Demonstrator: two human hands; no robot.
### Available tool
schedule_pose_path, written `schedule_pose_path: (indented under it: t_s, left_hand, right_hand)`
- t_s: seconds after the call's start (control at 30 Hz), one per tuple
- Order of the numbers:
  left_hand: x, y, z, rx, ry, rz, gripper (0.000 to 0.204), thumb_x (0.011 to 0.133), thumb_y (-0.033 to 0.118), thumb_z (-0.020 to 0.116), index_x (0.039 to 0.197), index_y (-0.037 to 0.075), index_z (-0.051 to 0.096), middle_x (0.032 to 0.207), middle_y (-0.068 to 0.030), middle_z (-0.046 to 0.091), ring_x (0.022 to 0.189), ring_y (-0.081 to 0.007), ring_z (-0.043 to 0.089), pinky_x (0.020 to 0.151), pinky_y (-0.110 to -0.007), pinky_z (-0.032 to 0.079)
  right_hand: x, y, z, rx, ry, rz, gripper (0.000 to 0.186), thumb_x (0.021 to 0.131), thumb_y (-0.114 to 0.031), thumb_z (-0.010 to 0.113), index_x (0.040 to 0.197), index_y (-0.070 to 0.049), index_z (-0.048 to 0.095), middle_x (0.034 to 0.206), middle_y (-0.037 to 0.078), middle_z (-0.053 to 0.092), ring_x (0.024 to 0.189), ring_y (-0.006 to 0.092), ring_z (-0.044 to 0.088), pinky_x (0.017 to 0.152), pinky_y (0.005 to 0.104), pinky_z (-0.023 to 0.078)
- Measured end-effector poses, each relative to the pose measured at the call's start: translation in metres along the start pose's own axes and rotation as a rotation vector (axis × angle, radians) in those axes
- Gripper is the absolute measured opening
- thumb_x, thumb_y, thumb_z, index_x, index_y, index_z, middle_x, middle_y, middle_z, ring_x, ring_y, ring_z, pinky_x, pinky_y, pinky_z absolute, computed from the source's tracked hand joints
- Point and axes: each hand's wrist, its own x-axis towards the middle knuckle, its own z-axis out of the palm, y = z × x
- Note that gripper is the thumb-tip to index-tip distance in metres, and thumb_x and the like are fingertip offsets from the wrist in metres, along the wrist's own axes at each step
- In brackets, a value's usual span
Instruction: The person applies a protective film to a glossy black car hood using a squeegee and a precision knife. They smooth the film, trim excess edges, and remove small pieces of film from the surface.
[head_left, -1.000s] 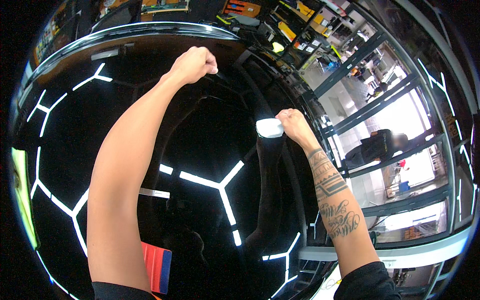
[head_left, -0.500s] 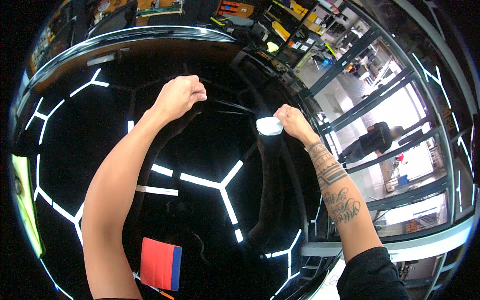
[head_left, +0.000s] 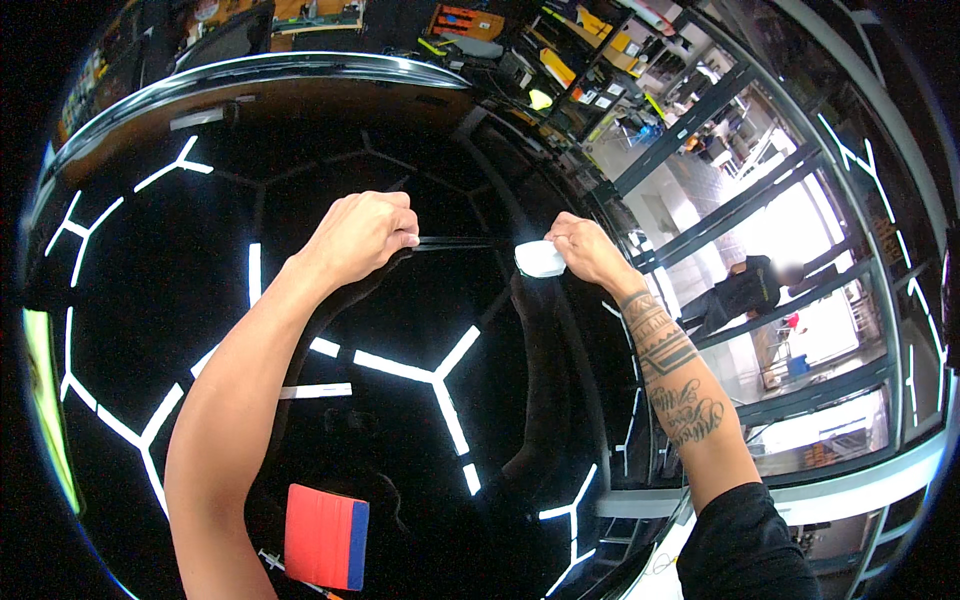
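Note:
My left hand (head_left: 375, 230) is closed over the glossy black panel (head_left: 400, 300), pinching the end of a thin dark strip (head_left: 455, 244), likely film, which stretches toward the right. My right hand (head_left: 585, 245) is closed on a small white piece (head_left: 539, 258), its exact nature unclear, at the strip's right end. Lower down, right of my left forearm, lies a red squeegee (head_left: 318, 536) with a blue edge, partly over a thin tool (head_left: 271, 562) with orange on it.
Shelving with tools and boxes (head_left: 585, 55) stands beyond the panel's curved far edge (head_left: 250, 63). On the right, glass with dark frames (head_left: 700, 140) shows a bright room and a person in dark clothes (head_left: 745, 290). A yellow-green strip (head_left: 50, 400) is at the far left.
My left hand has moved down toward me and slightly left, and the thin strip now shows between my hands. My right hand has barely moved. The squeegee is more fully visible.

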Motion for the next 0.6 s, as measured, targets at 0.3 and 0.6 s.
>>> schedule_pose_path:
  t_s: [0.3,0.6]
  left_hand:
    - [0.002,0.000,-0.008,-0.011,-0.087,0.019,0.012,0.083,0.014,0.069,0.079,0.003,0.070,0.082,-0.0092,0.064,0.079,-0.0287,0.065,0.072,-0.041,0.051]
    - [0.004,0.019,-0.009,-0.009,-0.153,0.102,0.007,0.081,0.011,0.069,0.078,0.004,0.070,0.080,-0.0075,0.065,0.078,-0.0267,0.066,0.071,-0.039,0.052]
  right_hand:
    - [0.012,-0.021,-0.003,-0.096,-0.087,0.124,0.021,0.087,-0.015,0.054,0.083,0.002,0.065,0.089,0.020,0.065,0.087,0.0388,0.063,0.076,0.0460,0.050]
    - [0.012,-0.003,0.004,-0.127,-0.081,0.014,0.019,0.087,-0.019,0.057,0.084,0.000,0.060,0.084,0.022,0.066,0.085,0.0399,0.065,0.075,0.0486,0.052]
